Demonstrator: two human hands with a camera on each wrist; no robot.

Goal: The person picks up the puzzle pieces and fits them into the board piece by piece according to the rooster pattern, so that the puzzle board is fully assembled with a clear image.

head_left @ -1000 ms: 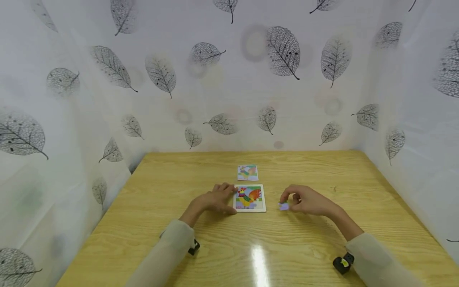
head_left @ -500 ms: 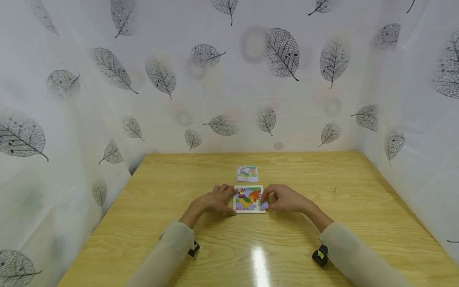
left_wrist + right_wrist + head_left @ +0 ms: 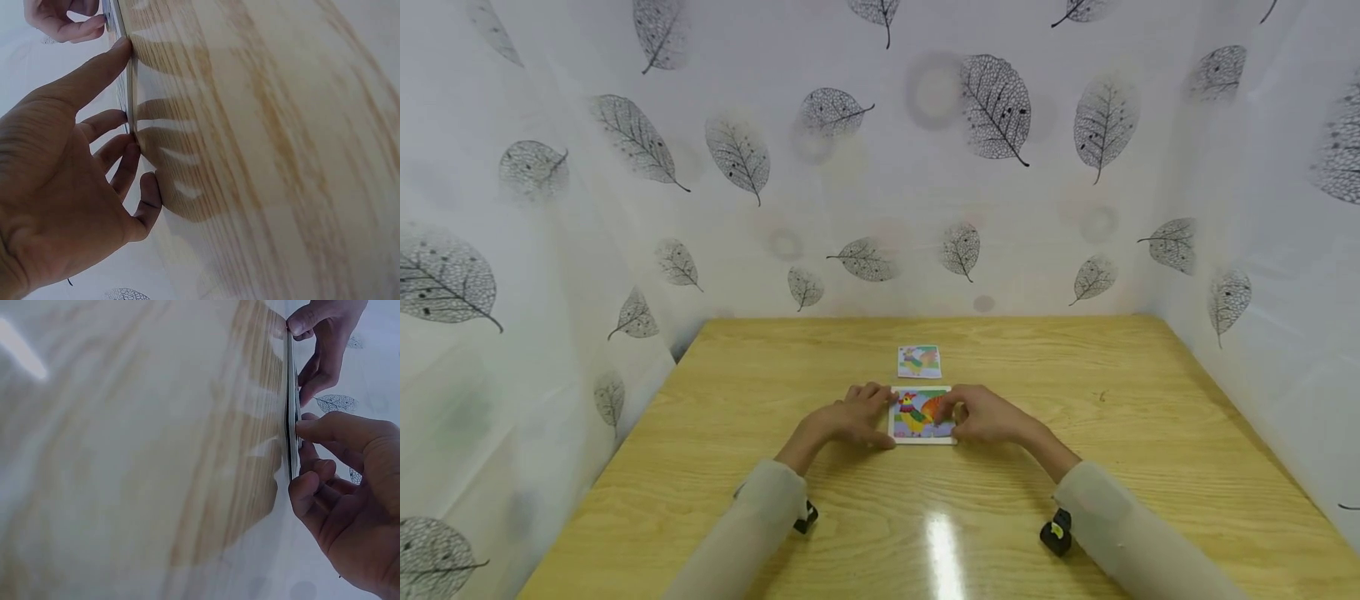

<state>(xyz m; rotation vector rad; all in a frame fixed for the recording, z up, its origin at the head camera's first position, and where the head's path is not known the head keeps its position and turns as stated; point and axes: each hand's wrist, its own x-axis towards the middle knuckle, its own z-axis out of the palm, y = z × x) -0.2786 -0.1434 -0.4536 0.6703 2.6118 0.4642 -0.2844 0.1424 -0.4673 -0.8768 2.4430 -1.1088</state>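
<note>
A white-framed jigsaw puzzle [image 3: 913,417] of a colourful rooster lies flat on the wooden table. My left hand [image 3: 853,417] rests along its left side, thumb at the near corner and spread fingers at the far one. Over the puzzle's lower right part, my right hand [image 3: 992,417] pinches a lilac puzzle piece [image 3: 943,430] between thumb and bent fingers, down at the picture. Those fingers partly hide the piece and the rooster's tail. Both wrist views show the board [image 3: 130,87] edge-on, with the fingertips at its rim.
Behind the puzzle lies a small square card [image 3: 919,362] with a paler rooster picture. The wooden table [image 3: 760,358] is bounded at the back and sides by a white curtain [image 3: 880,192] printed with grey leaves.
My right hand has carried the lilac piece leftward from beside the puzzle onto its lower right part. The gap there now looks covered. My left hand has stayed in place.
</note>
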